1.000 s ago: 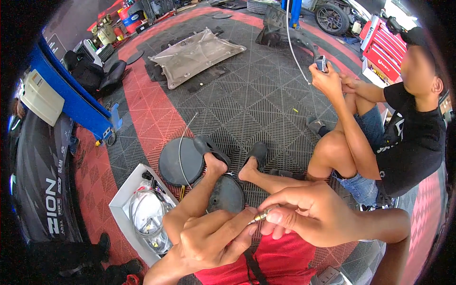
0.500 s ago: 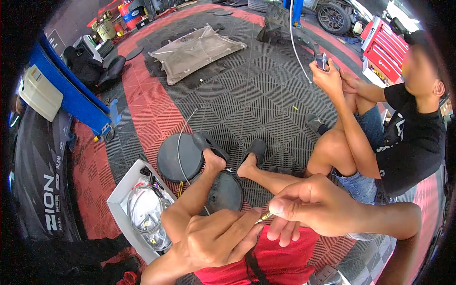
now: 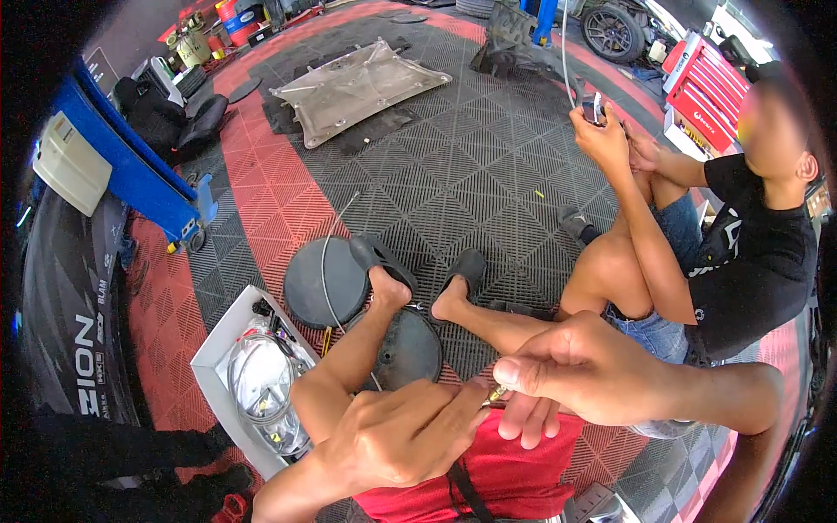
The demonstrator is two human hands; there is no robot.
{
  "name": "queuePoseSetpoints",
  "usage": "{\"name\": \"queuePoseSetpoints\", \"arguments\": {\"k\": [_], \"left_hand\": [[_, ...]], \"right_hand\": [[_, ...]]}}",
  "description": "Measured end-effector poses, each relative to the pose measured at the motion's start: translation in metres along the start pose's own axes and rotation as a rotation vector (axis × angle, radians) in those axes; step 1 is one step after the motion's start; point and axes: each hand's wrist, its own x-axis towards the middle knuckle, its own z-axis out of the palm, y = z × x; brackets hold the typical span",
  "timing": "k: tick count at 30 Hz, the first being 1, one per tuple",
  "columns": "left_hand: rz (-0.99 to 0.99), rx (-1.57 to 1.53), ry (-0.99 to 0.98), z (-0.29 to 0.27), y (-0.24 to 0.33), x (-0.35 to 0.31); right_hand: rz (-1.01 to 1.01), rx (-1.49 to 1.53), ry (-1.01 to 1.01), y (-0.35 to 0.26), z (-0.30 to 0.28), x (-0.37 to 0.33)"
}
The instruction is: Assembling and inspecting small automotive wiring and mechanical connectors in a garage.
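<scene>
Low over my lap, my left hand [image 3: 392,440] is closed round a thin grey braided hose [image 3: 324,283]. The hose's far end sticks up past my left leg. Thumb and finger of my right hand [image 3: 588,370] pinch a small brass-coloured fitting [image 3: 498,395], its other fingers hanging loose. The fitting lies in the narrow gap between both hands' fingertips. Most of it is hidden, so I cannot tell how it joins the hose.
A white box [image 3: 218,370] with coiled hose in bags stands left of my knee. Two round black discs [image 3: 327,281] lie by my feet. At right a seated person [image 3: 750,227] holds a small dark object. Beyond are a grey panel [image 3: 370,91] and red tool chest [image 3: 706,91].
My two hands keep their pinch, with only slight shifts. The pale hose hanging near the other person has swung right, its lower end now by that person's hands. The view has shifted slightly.
</scene>
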Motion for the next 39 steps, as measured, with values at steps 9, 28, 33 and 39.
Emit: {"name": "queuePoseSetpoints", "arguments": {"k": [9,28,33,39], "left_hand": [[0.017,0.003,-0.020,0.001,0.001,-0.001],[-0.161,-0.123,-0.069,-0.006,-0.006,-0.006],[-0.155,-0.120,-0.040,-0.006,-0.009,-0.008],[-0.218,-0.199,-0.079,-0.011,-0.005,-0.004]], "right_hand": [[0.058,-0.024,0.044,-0.004,0.004,-0.005],[-0.186,-0.131,0.148,0.009,0.019,-0.001],[-0.265,-0.129,0.161,0.012,0.021,0.002],[-0.354,-0.166,0.171,0.016,0.020,0.005]]}}
